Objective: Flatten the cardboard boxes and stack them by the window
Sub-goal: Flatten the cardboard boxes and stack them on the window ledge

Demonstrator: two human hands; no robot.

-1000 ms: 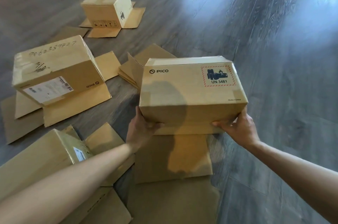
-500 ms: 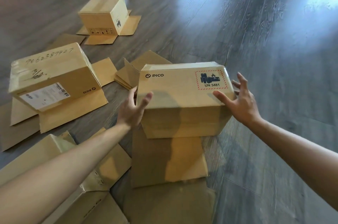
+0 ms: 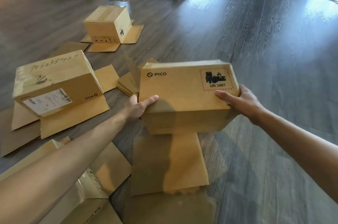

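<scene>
Daylight pours in from about one o'clock, throwing white glare patches on the grey wood floor (image 3: 274,96) at the top right. The rest of the room sits dimmer, towards ten o'clock. A soft dark shadow falls across the front of the PICO box (image 3: 188,85) and down the cardboard flap (image 3: 170,165) below it. Floorboards bow at the frame's edges. The box with the handwritten number (image 3: 54,81) looks slightly smeared.
</scene>
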